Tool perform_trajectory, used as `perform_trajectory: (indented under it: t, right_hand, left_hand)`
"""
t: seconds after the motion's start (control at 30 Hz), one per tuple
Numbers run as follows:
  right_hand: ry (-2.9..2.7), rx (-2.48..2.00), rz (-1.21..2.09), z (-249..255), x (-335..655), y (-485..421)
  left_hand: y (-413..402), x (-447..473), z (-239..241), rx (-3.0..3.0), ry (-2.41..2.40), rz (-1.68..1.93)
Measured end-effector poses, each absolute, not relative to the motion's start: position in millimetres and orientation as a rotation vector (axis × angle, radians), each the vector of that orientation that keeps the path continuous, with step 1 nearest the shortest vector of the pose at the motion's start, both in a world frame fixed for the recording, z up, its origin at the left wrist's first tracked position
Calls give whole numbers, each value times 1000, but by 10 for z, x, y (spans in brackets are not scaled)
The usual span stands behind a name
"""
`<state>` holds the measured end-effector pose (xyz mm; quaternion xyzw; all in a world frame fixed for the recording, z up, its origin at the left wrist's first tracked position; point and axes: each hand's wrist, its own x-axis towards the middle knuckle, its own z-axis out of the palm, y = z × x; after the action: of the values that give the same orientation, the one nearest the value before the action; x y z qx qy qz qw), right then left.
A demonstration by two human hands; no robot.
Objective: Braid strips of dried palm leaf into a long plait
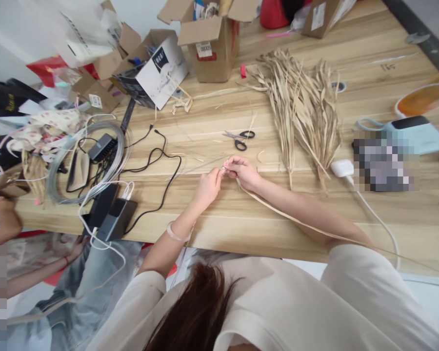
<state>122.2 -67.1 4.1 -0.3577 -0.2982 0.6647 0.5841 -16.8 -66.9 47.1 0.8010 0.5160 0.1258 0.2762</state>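
Observation:
My left hand (pixel 209 185) and my right hand (pixel 243 171) meet over the middle of the table, fingertips pinched together. Between them is a small pale end of a dried leaf strip (pixel 274 208), mostly covered by the fingers. From my right hand the strip trails back along the right forearm to the table's right edge. A thin wire (pixel 193 168) runs leftward near my fingers; I cannot tell whether it is held. Black-handled scissors (pixel 240 138) lie just beyond my hands. A large bundle of dried leaves (pixel 296 107) is spread out at the far right.
On the left are a coil of wire (pixel 54 170), black cables (pixel 168 183) and a dark power block (pixel 119 219). Cardboard boxes (pixel 212 56) stand at the back. A white charger (pixel 342 168) and a light-blue device (pixel 419 136) lie right. Another person's hand (pixel 2 209) is far left.

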Motion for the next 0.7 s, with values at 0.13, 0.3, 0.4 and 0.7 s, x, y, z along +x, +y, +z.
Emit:
perform_trajectory:
  t: [0.13, 0.3, 0.4, 0.7]
  right_hand:
    - [-702, -817, 1539, 20, 1239, -656]
    - [-683, -823, 1541, 21, 1264, -653]
    - [-690, -829, 1542, 32, 1246, -673]
    - [-648, -833, 1506, 24, 1284, -653]
  left_hand:
    - [-709, -241, 451, 2078, 1362, 369]
    - [-790, -310, 452, 2160, 1424, 362]
    - [-831, -329, 432, 2265, 1542, 267]
    - [-943, -465, 414, 2393, 1512, 319]
